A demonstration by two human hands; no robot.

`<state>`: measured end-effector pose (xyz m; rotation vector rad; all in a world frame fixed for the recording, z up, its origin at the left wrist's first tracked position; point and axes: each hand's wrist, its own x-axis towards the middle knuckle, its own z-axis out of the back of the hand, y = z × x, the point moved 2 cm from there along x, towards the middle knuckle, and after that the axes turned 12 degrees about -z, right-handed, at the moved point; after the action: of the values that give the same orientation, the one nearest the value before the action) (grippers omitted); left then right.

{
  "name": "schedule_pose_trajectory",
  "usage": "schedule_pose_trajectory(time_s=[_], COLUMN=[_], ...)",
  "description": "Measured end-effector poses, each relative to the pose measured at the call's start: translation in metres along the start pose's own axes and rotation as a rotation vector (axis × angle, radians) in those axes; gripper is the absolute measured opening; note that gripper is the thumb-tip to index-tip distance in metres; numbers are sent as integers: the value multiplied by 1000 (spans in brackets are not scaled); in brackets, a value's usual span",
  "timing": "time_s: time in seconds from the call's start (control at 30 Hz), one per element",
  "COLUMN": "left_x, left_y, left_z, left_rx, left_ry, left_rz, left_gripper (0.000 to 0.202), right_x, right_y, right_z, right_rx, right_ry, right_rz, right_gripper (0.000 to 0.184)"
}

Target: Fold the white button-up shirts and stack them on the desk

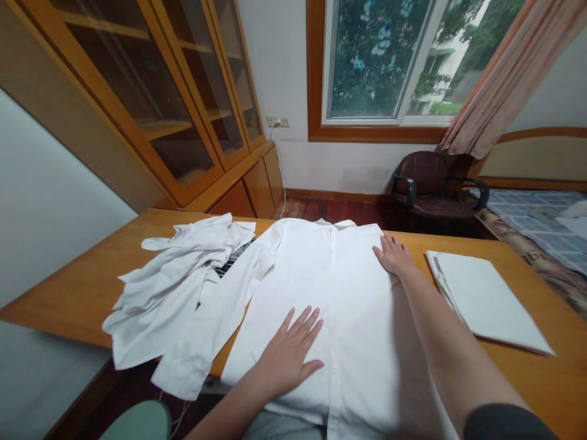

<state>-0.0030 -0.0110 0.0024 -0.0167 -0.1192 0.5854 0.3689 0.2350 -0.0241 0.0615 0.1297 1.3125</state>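
A white button-up shirt [302, 275] lies spread face up across the table, collar toward the far edge. Its lower end hangs over the near edge, and one long sleeve stretches out to the left. My left hand [293, 351] rests flat on the lower front, left of the button placket, fingers spread. At the shirt's right shoulder edge, my right hand [395, 254] lies on the cloth with its fingers stretched out. The shirt's right sleeve cannot be made out.
Crumpled white garments [178, 281] lie left of the shirt, with a dark striped cloth [233, 258] partly under them. A folded white stack [490, 296] sits right on the wooden table [541, 299]. A green stool [137, 423] is below left; an armchair [424, 183] stands beyond.
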Motion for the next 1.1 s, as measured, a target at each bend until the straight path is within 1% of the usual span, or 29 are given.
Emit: schedule_pose_trajectory(time_s=[0.07, 0.17, 0.23, 0.3, 0.4, 0.5, 0.6, 0.67, 0.73, 0.83, 0.93, 1.1], left_x=[-4, -6, -4, 1, 18, 37, 49, 51, 49, 44, 39, 25], left_y=[-3, -5, -4, -1, 5, 10, 11, 10, 9, 9, 8, 5], left_z=[-1, 0, 3, 7, 11, 10, 2, -4, -7, -8, -6, -3], left_rx=[4, -1, -15, -39, -53, -19, 2, 5, 7, 9, 10, 9], left_ry=[-1, -14, -22, -44, -96, -116, -89, -69, -66, -73, -62, -54], left_rz=[7, 14, 17, 32, 49, 29, -2, -23, -33, -31, -19, -6], left_gripper=[80, 78, 73, 65, 55, 56, 60, 62, 62, 62, 62, 63], right_x=[-3, -13, -27, -46, -82, -116, -134, -134, -126, -105, -79, -47], right_y=[2, 9, 17, 29, 52, 71, 77, 74, 66, 47, 23, -13], right_z=[3, 6, 6, 4, -3, -10, -14, -15, -13, -10, -8, -7], right_rx=[-13, -32, -32, -13, 45, 81, 67, 52, 37, 3, -28, -51], right_ry=[-10, -132, -219, -250, -228, -166, -105, -87, -86, -91, -90, -76], right_rz=[9, 78, 154, 231, 361, 493, 536, 519, 487, 419, 354, 342], right_gripper=[74, 67, 65, 64, 64, 65, 66, 67, 67, 68, 67, 61])
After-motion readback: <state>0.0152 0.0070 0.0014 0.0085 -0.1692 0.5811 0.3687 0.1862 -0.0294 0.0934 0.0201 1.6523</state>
